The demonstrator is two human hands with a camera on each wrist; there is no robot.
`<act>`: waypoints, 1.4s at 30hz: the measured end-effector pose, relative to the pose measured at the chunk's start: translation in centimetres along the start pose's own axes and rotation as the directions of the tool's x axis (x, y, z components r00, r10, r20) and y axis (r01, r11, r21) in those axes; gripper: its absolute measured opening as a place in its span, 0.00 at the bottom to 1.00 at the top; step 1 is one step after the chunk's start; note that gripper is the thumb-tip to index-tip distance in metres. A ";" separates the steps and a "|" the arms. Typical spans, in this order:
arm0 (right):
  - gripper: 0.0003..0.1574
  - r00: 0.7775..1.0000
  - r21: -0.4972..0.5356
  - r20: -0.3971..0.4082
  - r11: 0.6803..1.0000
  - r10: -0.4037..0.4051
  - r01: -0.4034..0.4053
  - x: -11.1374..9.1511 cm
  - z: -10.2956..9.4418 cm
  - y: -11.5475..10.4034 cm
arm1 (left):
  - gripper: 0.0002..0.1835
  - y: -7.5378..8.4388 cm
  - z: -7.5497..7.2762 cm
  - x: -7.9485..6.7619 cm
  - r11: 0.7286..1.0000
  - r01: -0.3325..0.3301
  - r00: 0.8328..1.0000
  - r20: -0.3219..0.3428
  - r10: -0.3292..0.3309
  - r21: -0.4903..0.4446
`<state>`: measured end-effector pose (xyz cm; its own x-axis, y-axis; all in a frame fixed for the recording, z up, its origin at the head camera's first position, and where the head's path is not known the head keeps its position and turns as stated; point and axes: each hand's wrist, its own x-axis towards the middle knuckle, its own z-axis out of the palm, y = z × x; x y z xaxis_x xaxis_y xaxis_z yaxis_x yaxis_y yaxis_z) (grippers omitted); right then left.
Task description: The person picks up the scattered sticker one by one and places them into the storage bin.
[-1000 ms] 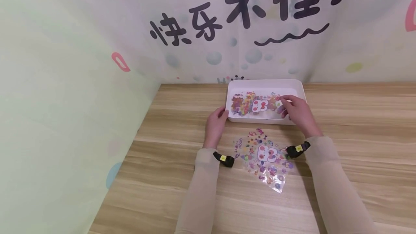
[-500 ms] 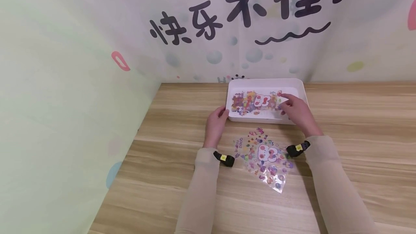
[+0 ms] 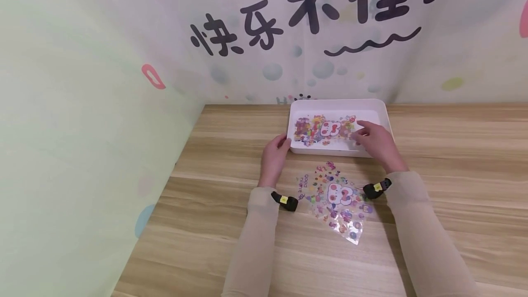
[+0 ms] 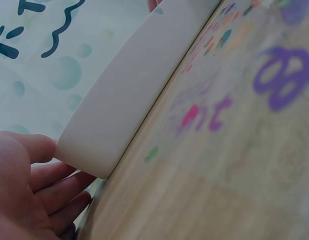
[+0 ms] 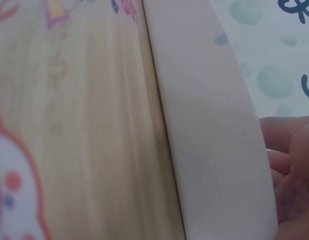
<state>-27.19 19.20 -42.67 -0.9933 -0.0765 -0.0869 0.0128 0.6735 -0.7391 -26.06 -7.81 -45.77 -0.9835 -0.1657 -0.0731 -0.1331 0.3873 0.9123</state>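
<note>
A white rectangular tray (image 3: 338, 152) stands against the back wall in the head view. Inside lies a clear plastic piece (image 3: 331, 129) printed with a white bunny and colourful shapes. My left hand (image 3: 273, 159) holds the tray's front left corner, thumb at the rim and fingers outside the wall, as the left wrist view shows. Over the tray's right part is my right hand (image 3: 377, 143), its thumb and index finger apart near the plastic's right end; whether they touch it is unclear. In the right wrist view the tray wall (image 5: 209, 120) hides the fingertips.
A similar clear, pointed plastic piece (image 3: 340, 200) with a bunny print lies flat on the wooden table (image 3: 214, 223), in front of the tray and between the forearms. A printed fabric wall (image 3: 247, 81) rises directly behind the tray, and another wall (image 3: 82, 127) borders the left.
The plastic piece in the tray shifted up and right, then slightly back left. My right thumb and index finger have come away from its right end. My left hand stays on the corner.
</note>
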 end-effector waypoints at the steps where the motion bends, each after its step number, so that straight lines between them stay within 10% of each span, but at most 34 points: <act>1: 0.35 1.000 -0.008 -0.001 1.000 0.000 0.000 0.0 0.0 0.0 | 0.20 0.0 0.0 0.0 1.000 0.001 1.000 0.001 -0.001 -0.001; 42: 0.30 0.998 -0.066 -0.050 0.997 0.039 -0.042 -0.2 0.4 -0.2 | 0.20 -0.1 0.0 0.1 1.000 0.004 1.000 0.018 -0.003 -0.027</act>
<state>-26.92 18.81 -42.74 -0.9965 -0.0133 -0.0820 0.0470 0.7233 -0.6890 -26.11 -7.86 -45.83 -0.9851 -0.1508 -0.0833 -0.1335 0.3623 0.9225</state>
